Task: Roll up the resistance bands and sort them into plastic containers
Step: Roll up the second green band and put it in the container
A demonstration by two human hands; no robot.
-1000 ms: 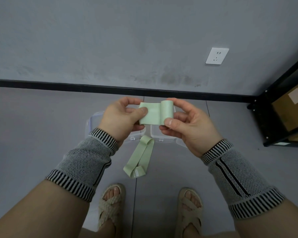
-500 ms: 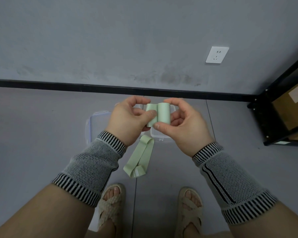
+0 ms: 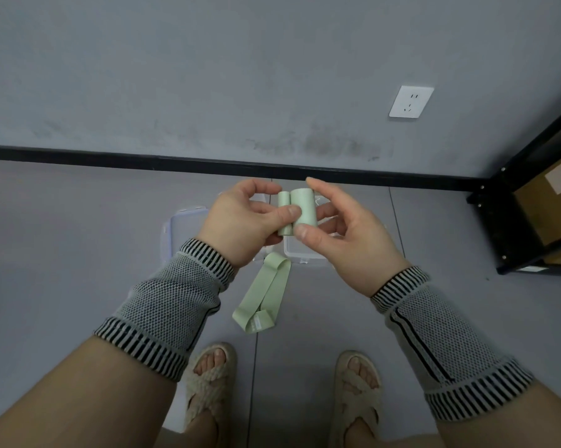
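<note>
We look down at a grey floor (image 3: 78,253) from head height. Two clear plastic containers sit on it by the wall, mostly hidden behind our hands: one (image 3: 182,227) to the left, one (image 3: 301,253) just right of it. We cannot tell what, if anything, is inside them.

A flat pale green band (image 3: 263,295) lies on the floor just this side of the containers, looped, with a small white label (image 3: 257,324) at its near end; the writing on it is too small to read. A cardboard box (image 3: 553,202) on the black shelf (image 3: 499,227) at right carries a blank pale sticker.

Above the containers, both hands hold a second green band, nearly all rolled (image 3: 300,210). Our left hand (image 3: 243,221) pinches the unrolled end between thumb and fingers. Our right hand (image 3: 347,240) grips the thicker roll, thumb on its near end, forefinger lifted straight above it.

A white socket (image 3: 411,101) is on the wall.
</note>
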